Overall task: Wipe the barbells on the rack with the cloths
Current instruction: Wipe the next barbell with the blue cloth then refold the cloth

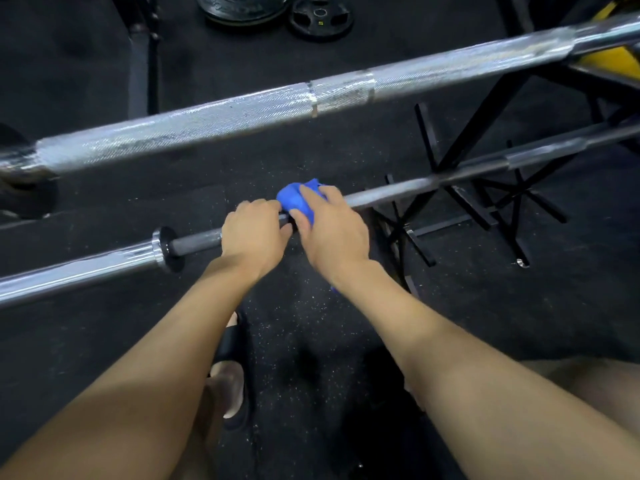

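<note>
While both bare forearms reach forward over the dark, speckled rubber floor (304,327), a foot in a black slide sandal (231,368) shows between them at the bottom of the view. Just beyond, the left hand (254,233) curls over the thin grey shaft of the lower barbell (388,192), gripping it a little inward of the shiny collar and the thicker chrome sleeve that runs off to the left edge. Right beside it, nearly touching, the right hand (332,226) clutches a bright blue cloth (298,200) bunched around the same shaft (its folds bulge out between thumb and fingers, and a small blue scrap peeks below the wrist). This bar slants up toward the right, passing over the black crossed steel legs of the rack (460,188). Farther off and higher, the upper barbell (242,119) crosses the whole view on a similar slant; it is thick, silvery and cross-hatched with knurling, broken by a narrow smooth ring near its middle. Beyond it, black weight plates (320,19) lie flat on the floor, and a yellow piece (613,57) sits at the far right.
</note>
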